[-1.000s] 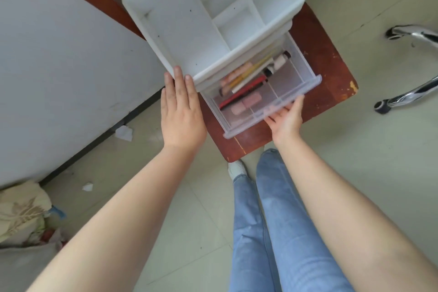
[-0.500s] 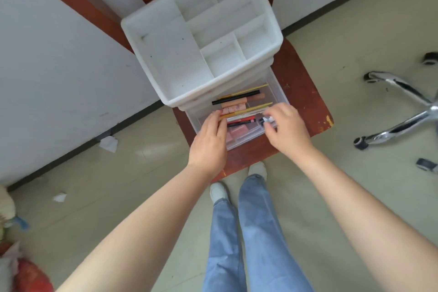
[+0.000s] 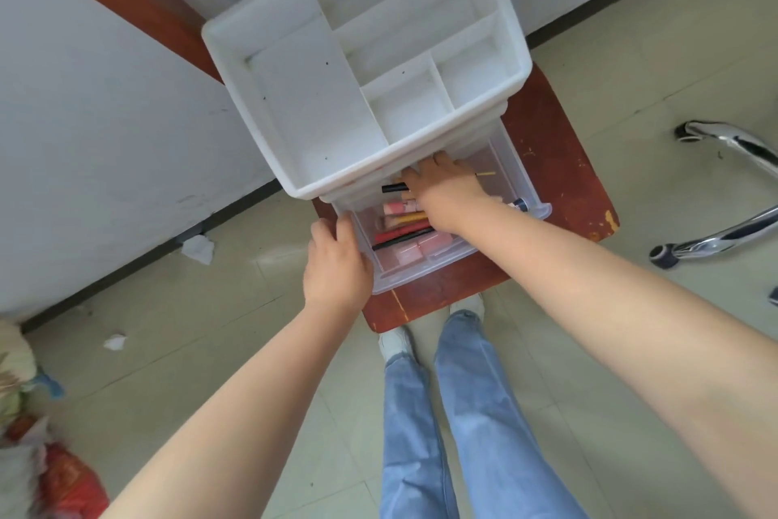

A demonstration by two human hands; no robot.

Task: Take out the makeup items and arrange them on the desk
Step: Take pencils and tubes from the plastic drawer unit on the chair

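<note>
At the centre of the frame a white organiser (image 3: 337, 97) is seen on a reddish desk (image 3: 560, 165), its clear drawer (image 3: 425, 266) pulled out toward the lower edge. The makeup items (image 3: 404, 230), sticks and pencils in red, black, yellow and pink, are packed in the drawer's left part. The left hand (image 3: 334, 266) is curled over the drawer's front left corner and grips it. The right hand (image 3: 444, 186) is reached into the drawer under the organiser's rim; its fingers are hidden there, so whether anything is held cannot be told. A chrome chair base (image 3: 724, 232) lies at the right edge.
</note>
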